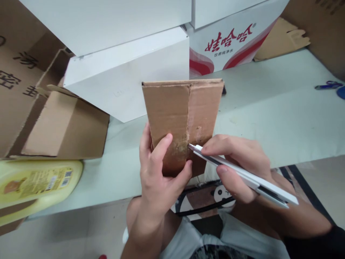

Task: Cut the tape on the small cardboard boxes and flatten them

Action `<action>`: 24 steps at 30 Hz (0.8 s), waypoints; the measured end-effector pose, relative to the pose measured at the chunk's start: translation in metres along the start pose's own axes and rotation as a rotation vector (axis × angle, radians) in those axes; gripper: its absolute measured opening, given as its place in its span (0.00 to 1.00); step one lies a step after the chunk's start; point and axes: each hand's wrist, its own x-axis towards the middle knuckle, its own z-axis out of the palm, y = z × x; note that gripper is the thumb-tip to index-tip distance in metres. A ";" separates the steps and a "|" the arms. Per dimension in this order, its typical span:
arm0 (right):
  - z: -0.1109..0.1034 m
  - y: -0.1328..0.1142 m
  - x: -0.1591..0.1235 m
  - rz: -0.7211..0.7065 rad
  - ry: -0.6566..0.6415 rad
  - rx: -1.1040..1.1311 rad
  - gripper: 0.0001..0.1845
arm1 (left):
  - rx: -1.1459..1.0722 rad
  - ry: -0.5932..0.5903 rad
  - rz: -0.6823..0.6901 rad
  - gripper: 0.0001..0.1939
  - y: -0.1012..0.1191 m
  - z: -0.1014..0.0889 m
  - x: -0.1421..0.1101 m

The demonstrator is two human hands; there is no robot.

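Observation:
My left hand [157,172] grips the lower end of a small flattened brown cardboard box [183,115], held upright above the table edge. Its thumb and fingers wrap round the bottom corner. My right hand [237,162] holds a white utility knife [242,174] like a pen. The knife's tip touches the box at the middle seam, where the cardboard is scuffed with glue residue.
A pale table [269,118] lies ahead. White boxes [126,79] are stacked behind, beside a white carton with red lettering [226,43]. An open brown carton [54,122] and a yellow bottle [35,183] are at left. A blue object [330,86] lies at far right.

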 end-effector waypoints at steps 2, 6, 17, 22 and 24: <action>-0.001 -0.001 0.001 -0.010 -0.022 -0.016 0.11 | 0.006 -0.001 0.001 0.41 0.000 -0.001 0.000; -0.001 -0.001 0.001 -0.007 -0.032 -0.023 0.10 | 0.026 -0.005 0.022 0.42 -0.002 0.000 0.000; -0.007 0.000 -0.002 -0.008 -0.058 -0.102 0.11 | 0.125 -0.015 0.072 0.40 0.004 0.004 0.001; 0.000 0.000 -0.003 0.013 0.010 -0.107 0.11 | 0.125 0.005 0.040 0.41 0.005 0.006 0.001; -0.001 0.001 -0.002 0.017 0.001 -0.070 0.10 | 0.096 -0.002 -0.004 0.41 0.007 0.006 0.000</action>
